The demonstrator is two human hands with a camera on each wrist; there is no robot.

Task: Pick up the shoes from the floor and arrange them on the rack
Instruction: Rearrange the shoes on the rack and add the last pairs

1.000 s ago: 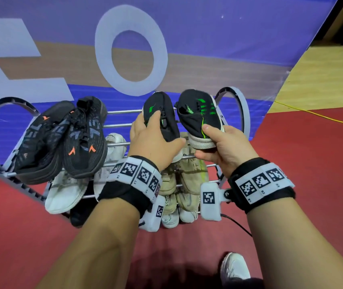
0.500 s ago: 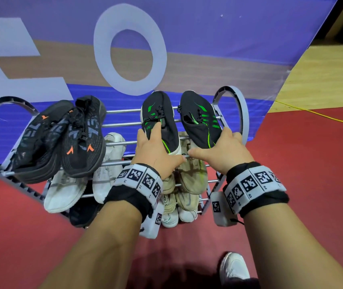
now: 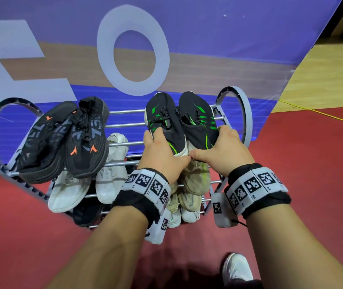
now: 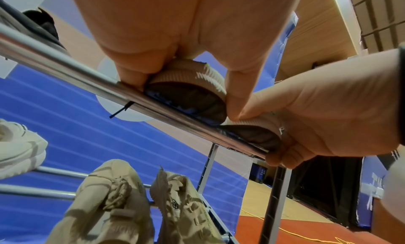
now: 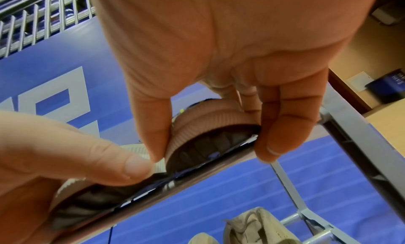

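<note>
Seating the green-striped pair on the rack's top tier

Left hand (image 3: 162, 153) grips the left shoe (image 3: 164, 122) heel, right hand (image 3: 222, 149) the right shoe (image 3: 199, 119); settle both heels against the near bar (image 4: 65, 69) before letting go.

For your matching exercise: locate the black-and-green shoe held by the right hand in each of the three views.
Head: black-and-green shoe, right of centre on the rack's top tier, heel in the right hand.
Left wrist: its heel, right of centre, sole resting on the bar.
Right wrist: its heel, centre, pinched between thumb and fingers.
Shared landmark: the top metal bar under the heels.
</note>
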